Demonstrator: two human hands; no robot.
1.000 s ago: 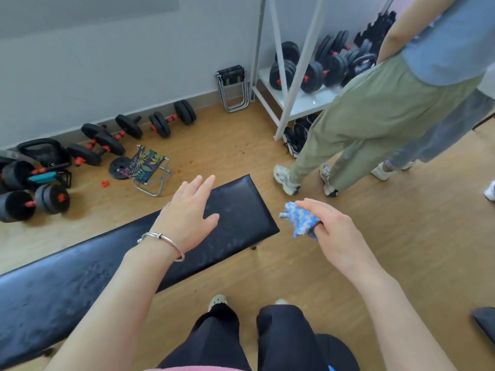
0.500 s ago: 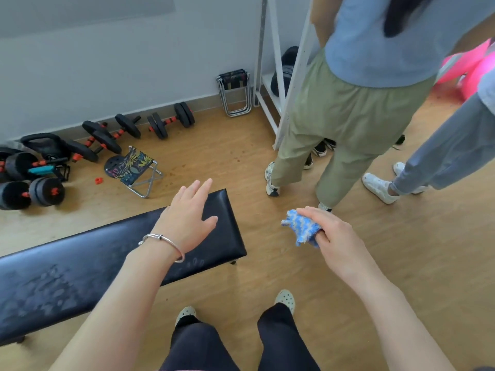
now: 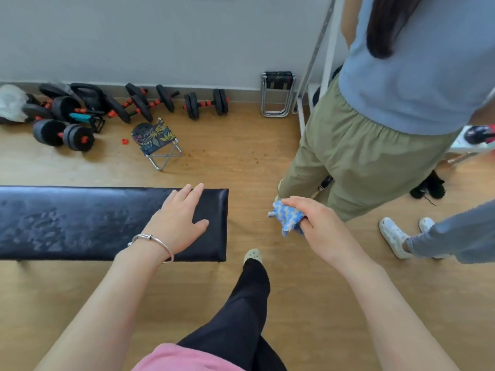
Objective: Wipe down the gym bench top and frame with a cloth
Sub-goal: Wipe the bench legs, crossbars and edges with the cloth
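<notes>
Looking from the left, we see dumbbells (image 3: 206,103) lined along the wall and a small folding stool (image 3: 156,141) on the wood floor. Nearer us, the black bench (image 3: 80,223) runs in from the left edge, its top mottled with marks. Our left hand (image 3: 179,220) lies over the bench's right end, fingers spread and holding nothing, a bracelet (image 3: 152,243) on the wrist. Just past the bench end, above bare floor, our right hand (image 3: 316,226) is closed round a bunched blue-and-white cloth (image 3: 286,216). Another person (image 3: 375,145) in olive trousers stands just beyond it.
</notes>
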